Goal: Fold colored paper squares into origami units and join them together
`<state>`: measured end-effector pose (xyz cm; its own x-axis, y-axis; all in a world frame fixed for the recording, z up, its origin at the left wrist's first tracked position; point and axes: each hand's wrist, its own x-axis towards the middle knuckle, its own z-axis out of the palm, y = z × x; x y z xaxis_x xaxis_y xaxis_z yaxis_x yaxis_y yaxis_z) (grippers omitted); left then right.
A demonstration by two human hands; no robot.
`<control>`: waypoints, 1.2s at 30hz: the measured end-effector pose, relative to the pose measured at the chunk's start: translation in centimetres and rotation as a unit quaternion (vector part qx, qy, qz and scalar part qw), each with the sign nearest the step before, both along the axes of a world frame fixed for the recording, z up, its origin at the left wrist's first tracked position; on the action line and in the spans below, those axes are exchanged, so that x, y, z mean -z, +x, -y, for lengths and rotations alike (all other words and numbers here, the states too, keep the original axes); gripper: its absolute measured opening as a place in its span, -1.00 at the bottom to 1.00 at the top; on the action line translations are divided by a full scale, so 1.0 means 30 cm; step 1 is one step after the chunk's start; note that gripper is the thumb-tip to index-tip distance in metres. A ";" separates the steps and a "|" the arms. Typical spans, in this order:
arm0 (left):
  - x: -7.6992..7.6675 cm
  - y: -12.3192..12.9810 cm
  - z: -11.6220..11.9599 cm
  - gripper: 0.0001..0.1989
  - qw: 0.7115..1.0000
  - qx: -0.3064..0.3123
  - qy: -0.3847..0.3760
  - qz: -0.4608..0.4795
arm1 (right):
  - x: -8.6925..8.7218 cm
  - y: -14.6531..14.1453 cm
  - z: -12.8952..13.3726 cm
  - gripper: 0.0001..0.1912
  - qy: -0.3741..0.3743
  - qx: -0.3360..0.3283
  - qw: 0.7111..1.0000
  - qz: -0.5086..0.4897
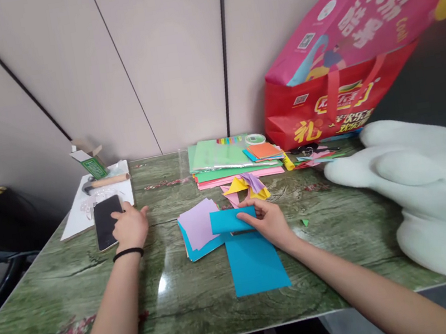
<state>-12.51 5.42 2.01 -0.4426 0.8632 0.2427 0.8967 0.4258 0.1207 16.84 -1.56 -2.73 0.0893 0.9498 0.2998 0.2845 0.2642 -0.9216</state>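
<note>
My right hand (270,220) pinches a folded blue strip of paper (225,221) between thumb and fingers. Just below it, a flat blue sheet of paper (258,266) lies on the table. To the left of the strip is a loose stack of square paper, with a lilac sheet (201,224) on top and blue edges beneath. My left hand (131,224) reaches over the right side of a black smartphone (106,230), a finger at its dark screen. It grips nothing, and its thumb stands out to the right.
Folded yellow and purple paper (247,186) lies behind the strip. Further back are green packs of paper (215,157) and a tape roll (255,139). A hammer (106,181) rests on a white board at left. Red bag (303,114) and white plush toy (411,176) occupy the right.
</note>
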 end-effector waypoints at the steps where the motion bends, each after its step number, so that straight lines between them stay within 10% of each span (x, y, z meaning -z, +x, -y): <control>1: 0.009 -0.012 -0.006 -0.48 1.000 -0.006 0.000 0.001 | 0.002 0.001 -0.001 -0.74 0.000 0.001 1.000 0.002; 8: -0.030 0.005 0.014 -0.46 0.999 0.006 0.023 0.035 | 0.018 0.007 -0.010 -0.72 -0.005 -0.001 1.000 -0.001; 11: -0.060 0.086 0.049 -0.51 0.985 0.110 0.087 0.101 | 0.014 0.004 -0.006 -0.73 0.000 0.000 1.000 -0.003; 16: -0.053 0.292 0.149 -0.54 0.801 0.326 -0.021 0.502 | -0.007 0.004 0.002 -0.71 0.004 0.020 0.999 -0.029; 21: -0.009 0.405 0.226 -0.51 0.633 0.295 -0.025 0.715 | -0.013 0.011 0.000 -0.72 0.013 0.025 0.999 -0.036; 36: 0.038 0.404 0.232 -0.57 0.606 0.365 -0.047 0.705 | -0.027 0.001 0.017 -0.70 -0.013 -0.009 0.998 -0.057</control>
